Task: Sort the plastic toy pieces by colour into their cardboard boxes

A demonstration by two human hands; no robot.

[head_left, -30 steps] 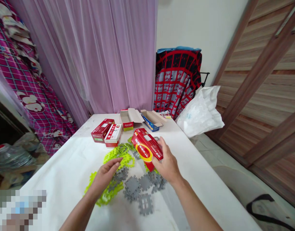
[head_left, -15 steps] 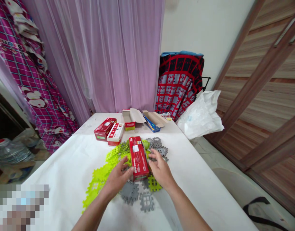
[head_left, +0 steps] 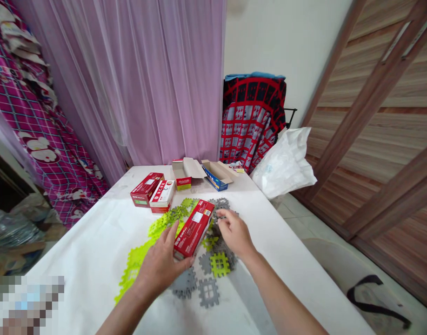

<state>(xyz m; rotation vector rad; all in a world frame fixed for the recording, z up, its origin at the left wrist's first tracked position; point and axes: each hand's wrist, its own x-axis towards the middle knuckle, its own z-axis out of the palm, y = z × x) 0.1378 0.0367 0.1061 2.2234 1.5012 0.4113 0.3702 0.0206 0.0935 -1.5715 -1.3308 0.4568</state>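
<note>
My left hand (head_left: 161, 265) grips the near end of a long red box (head_left: 194, 228), holding it tilted above the table. My right hand (head_left: 234, 232) hovers just right of the box with its fingers curled and apart, touching nothing that I can see. Under both hands lie several lime-green puzzle tiles (head_left: 143, 253) and several grey puzzle tiles (head_left: 208, 293), spread on a white table (head_left: 95, 251).
Two closed red boxes (head_left: 152, 193) lie side by side at the back left of the table. Behind them are an opened red box (head_left: 185, 173) and an opened blue box (head_left: 216, 174). A white plastic bag (head_left: 286, 163) and a red-patterned cloth (head_left: 251, 121) are at the back right.
The red box passed from my right hand to my left. It turned from flat across to lengthwise, then tilted to the right. My right hand let go and drew aside.
</note>
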